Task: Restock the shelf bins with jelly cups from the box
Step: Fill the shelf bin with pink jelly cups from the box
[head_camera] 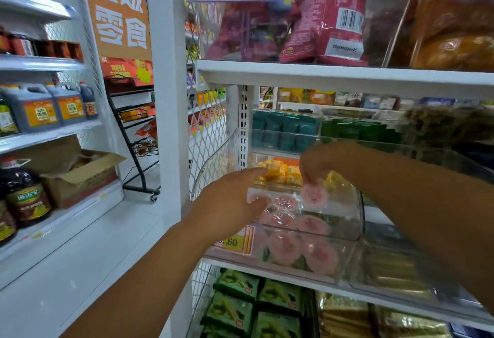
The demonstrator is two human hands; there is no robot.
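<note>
A clear plastic shelf bin (357, 220) on the middle shelf holds several pink jelly cups (312, 224). My left hand (230, 204) reaches over the bin's left side, and its thumb and fingers touch a pink cup (258, 198) at the bin's edge. Above the bin, my right hand (324, 162) pinches a pink jelly cup (314, 194) that hangs under its fingertips. Yellow packets (283, 173) fill the bin behind.
An open cardboard box (80, 174) sits on the low shelf at left, beside dark bottles. A white shelf board (347, 77) runs just above my hands. Teal packets (283, 129) stand behind, green snack packs (240, 303) lie below. A yellow price tag (235, 241) hangs on the bin's front.
</note>
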